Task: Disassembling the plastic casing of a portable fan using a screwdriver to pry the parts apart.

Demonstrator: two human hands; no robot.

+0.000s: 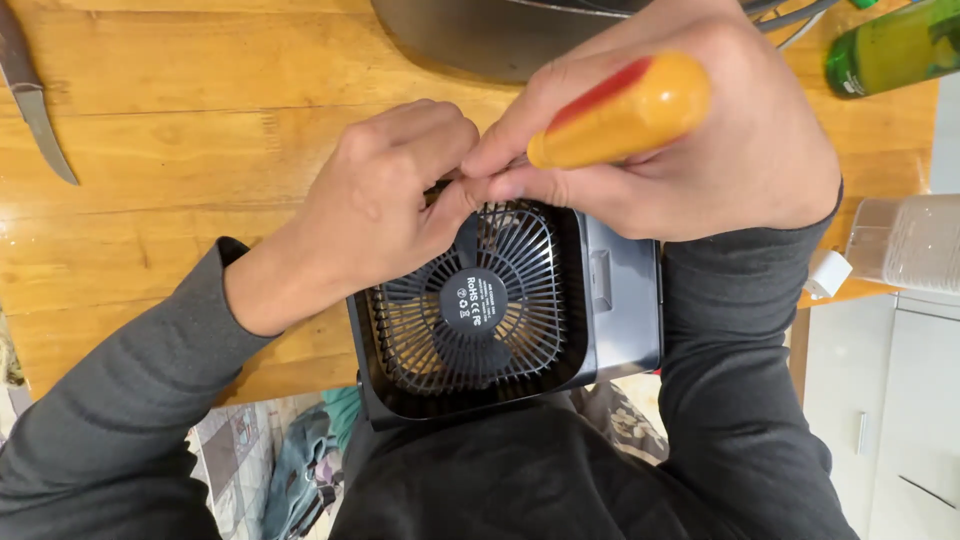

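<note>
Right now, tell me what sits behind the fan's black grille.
Behind the grille, dark blades and a round hub show. The grille's upper edge is hidden by the left hand and right hand.

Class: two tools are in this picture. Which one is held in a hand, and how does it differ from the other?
The screwdriver with the orange and red handle, gripped by the right hand. The knife lies untouched on the wooden table, far left.

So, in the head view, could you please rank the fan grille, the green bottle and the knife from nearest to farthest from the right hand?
Measured from the right hand:
1. Fan grille: just below its fingertips, at the table's near edge.
2. Green bottle: upper right, lying on the wooden table.
3. Knife: far left edge, beyond the left hand.
</note>
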